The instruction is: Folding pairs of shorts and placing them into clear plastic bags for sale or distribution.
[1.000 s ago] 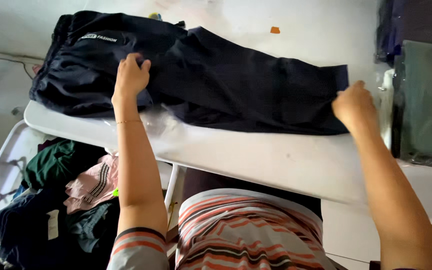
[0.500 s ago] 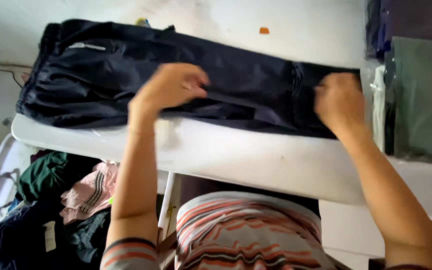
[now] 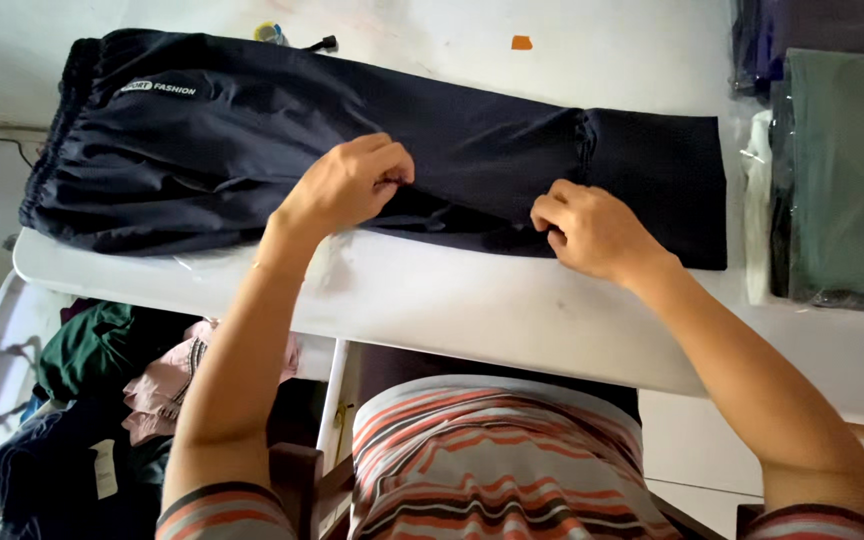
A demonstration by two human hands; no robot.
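Heaped below the table's left edge: a pile of green, pink and dark clothes (image 3: 102,400). Spread lengthwise across the white flat table (image 3: 472,300): dark navy woven trousers (image 3: 252,150), elastic waistband leftward. Left hand (image 3: 347,185) curled, fingertips pinching the fabric at mid-leg. Right hand (image 3: 592,230) likewise closed on the near edge. Far right: bagged grey-green folded garments (image 3: 842,170).
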